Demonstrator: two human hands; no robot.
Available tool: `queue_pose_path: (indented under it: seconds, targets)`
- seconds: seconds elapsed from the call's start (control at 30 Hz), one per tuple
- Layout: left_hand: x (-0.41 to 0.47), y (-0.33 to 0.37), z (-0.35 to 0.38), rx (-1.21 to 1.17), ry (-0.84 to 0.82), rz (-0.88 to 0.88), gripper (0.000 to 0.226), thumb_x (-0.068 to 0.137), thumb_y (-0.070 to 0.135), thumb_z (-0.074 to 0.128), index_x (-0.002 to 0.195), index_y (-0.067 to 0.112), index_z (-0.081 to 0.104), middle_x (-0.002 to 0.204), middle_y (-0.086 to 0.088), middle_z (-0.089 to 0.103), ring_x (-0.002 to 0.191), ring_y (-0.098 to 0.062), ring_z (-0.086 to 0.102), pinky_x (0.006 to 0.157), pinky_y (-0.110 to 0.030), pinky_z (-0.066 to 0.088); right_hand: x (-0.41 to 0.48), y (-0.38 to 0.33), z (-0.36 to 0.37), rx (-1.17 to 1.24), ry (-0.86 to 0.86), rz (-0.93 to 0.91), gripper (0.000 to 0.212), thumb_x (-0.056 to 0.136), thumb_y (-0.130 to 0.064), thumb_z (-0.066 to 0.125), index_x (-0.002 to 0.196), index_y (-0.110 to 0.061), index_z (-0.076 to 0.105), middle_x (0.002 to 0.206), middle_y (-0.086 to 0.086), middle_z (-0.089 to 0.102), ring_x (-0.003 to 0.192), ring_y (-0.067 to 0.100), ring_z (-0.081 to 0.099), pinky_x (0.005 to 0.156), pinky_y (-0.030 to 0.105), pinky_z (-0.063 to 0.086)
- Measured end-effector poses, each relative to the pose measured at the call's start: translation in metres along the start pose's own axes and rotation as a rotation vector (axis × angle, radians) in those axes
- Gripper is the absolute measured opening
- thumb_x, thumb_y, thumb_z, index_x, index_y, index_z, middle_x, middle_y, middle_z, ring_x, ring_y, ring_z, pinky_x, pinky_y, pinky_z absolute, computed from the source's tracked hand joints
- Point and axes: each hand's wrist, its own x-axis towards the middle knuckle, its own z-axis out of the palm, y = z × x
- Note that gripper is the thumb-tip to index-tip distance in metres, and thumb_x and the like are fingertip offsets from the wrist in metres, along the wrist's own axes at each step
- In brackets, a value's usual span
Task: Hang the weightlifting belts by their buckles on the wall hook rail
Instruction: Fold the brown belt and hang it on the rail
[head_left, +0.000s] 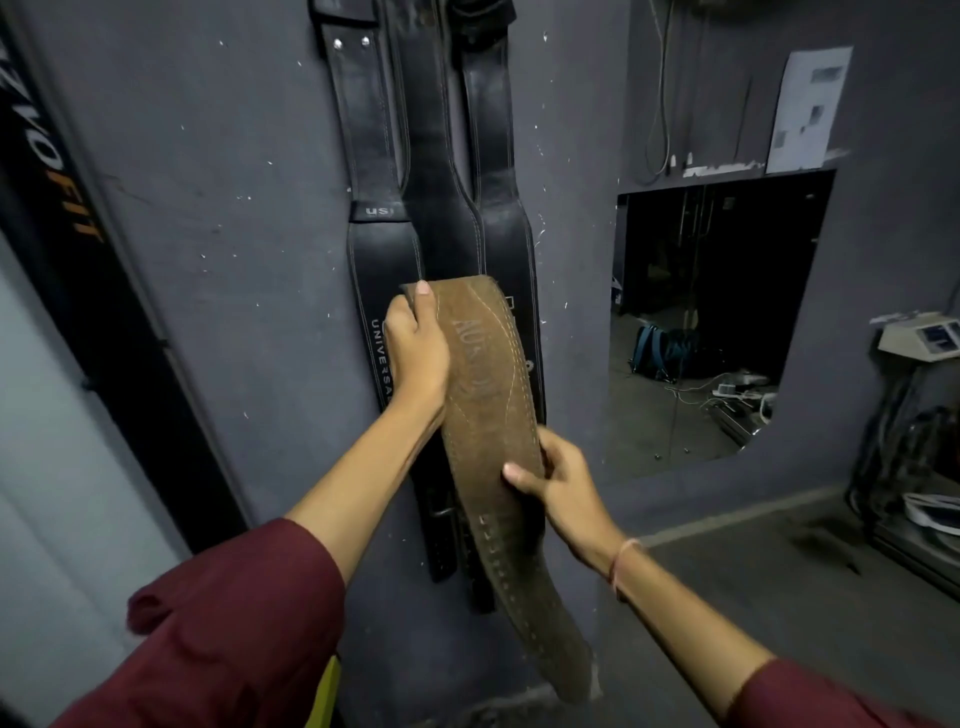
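Head view: a person in maroon sleeves (234, 623) stands close to a dark grey wall (234, 208) and holds a wide brown suede weightlifting belt (488, 415) in both hands. The left hand (415, 353) grips the belt's upper end, with the fingers wrapped behind the folded-over top and the thumb lying on the front face. The right hand (563, 488) is lower down and pinches the belt's right edge at about mid-length, thumb on the front and fingers curled behind. A thin thread bracelet (623, 566) circles that wrist.

From the right hand down, the brown belt hangs loose. Its narrower tail, punched with rows of holes, curves down and to the right in front of the wall.

Directly behind it, three long black leather belts (441, 218) hang side by side flat on the wall, and their tops run out of the upper edge of the view. The leftmost one bears white lettering. The brown belt overlaps their wide middle sections.

At the far left a black banner with orange letters (67, 208) slants down the wall. To the right is a dark rectangular panel (717, 312), either a mirror or an opening, with a teal bag (660, 348) showing in it. A pale paper sheet (810, 109) is stuck above it.
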Motion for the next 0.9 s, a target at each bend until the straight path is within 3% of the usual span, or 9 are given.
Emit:
queue_pose_path:
  seconds: [0.07,0.2,0.3,0.37,0.5,0.6,0.7,0.77,0.9]
  targets:
    - [-0.003,-0.002,-0.001,-0.013,-0.030,-0.014,0.035,0.105,0.035,0.042,0.074,0.020,0.048,0.073,0.000,0.053,0.073,-0.018,0.053,0.069,-0.038,0.045,-0.010,0.015,-0.002,-0.011,0.012,0.041,0.025,0.092,-0.001,0.065,0.117,-0.009,0.067,0.113,0.004,0.075,0.108,0.020,0.071,0.098,0.047,0.055]
    - [-0.013,0.002,0.007,0.011,-0.130,0.050,0.041,0.103,0.040,0.045,0.077,0.009,0.052,0.072,-0.008,0.051,0.068,-0.018,0.048,0.065,-0.037,0.041,0.024,-0.042,0.003,0.122,0.021,-0.057,0.026,0.096,-0.013,0.062,0.121,-0.004,0.064,0.113,0.007,0.075,0.104,0.021,0.072,0.087,0.034,0.058]
    - [-0.022,0.008,0.011,0.072,-0.220,0.112,0.059,0.095,0.052,0.048,0.083,-0.005,0.054,0.072,-0.016,0.056,0.066,-0.020,0.050,0.062,-0.048,0.047,0.063,-0.096,0.002,0.240,0.094,-0.060,0.029,0.092,-0.016,0.069,0.117,-0.001,0.066,0.109,0.016,0.075,0.098,0.026,0.074,0.084,0.038,0.061]
    - [-0.028,0.013,0.009,0.066,-0.227,0.123,0.052,0.095,0.049,0.054,0.091,-0.003,0.061,0.079,-0.022,0.067,0.070,-0.022,0.059,0.069,-0.051,0.054,0.078,-0.113,0.003,0.274,0.137,-0.028,0.028,0.087,-0.010,0.073,0.110,0.004,0.068,0.101,0.020,0.075,0.090,0.030,0.075,0.076,0.038,0.060]
    - [-0.053,0.009,-0.008,0.018,-0.233,0.139,0.021,0.097,0.030,0.063,0.109,0.013,0.067,0.102,0.001,0.074,0.096,-0.009,0.071,0.088,-0.032,0.058,0.081,-0.115,0.012,0.228,0.162,-0.032,0.026,0.082,0.000,0.073,0.106,0.007,0.068,0.100,0.022,0.075,0.091,0.036,0.075,0.078,0.043,0.062]
    - [-0.084,-0.028,-0.028,0.031,-0.295,0.060,0.024,0.091,0.032,0.071,0.112,0.020,0.067,0.107,0.004,0.075,0.102,-0.009,0.071,0.092,-0.033,0.057,0.084,-0.119,0.016,0.275,0.196,-0.015,0.026,0.083,0.002,0.072,0.106,0.011,0.066,0.096,0.022,0.075,0.084,0.034,0.075,0.075,0.042,0.063]
    - [-0.122,-0.075,-0.047,0.062,-0.385,-0.094,0.032,0.080,0.037,0.077,0.106,0.022,0.070,0.105,0.004,0.077,0.101,-0.013,0.073,0.094,-0.044,0.058,0.088,-0.128,0.014,0.285,0.248,0.021,0.024,0.083,0.003,0.072,0.104,0.012,0.065,0.086,0.018,0.075,0.074,0.029,0.075,0.065,0.039,0.062]
    - [-0.144,-0.094,-0.053,0.033,-0.426,-0.188,0.031,0.078,0.037,0.079,0.104,0.021,0.071,0.103,0.002,0.078,0.099,-0.017,0.074,0.092,-0.051,0.058,0.088,-0.129,0.012,0.263,0.266,0.020,0.022,0.082,0.002,0.073,0.103,0.009,0.067,0.086,0.017,0.075,0.075,0.029,0.075,0.067,0.040,0.063]
    - [-0.146,-0.086,-0.042,-0.028,-0.358,-0.193,0.038,0.075,0.048,0.079,0.100,0.019,0.073,0.099,0.001,0.079,0.094,-0.018,0.075,0.086,-0.043,0.061,0.086,-0.127,0.003,0.255,0.255,-0.015,0.023,0.083,0.002,0.072,0.104,0.009,0.067,0.088,0.016,0.075,0.079,0.030,0.075,0.073,0.043,0.063]
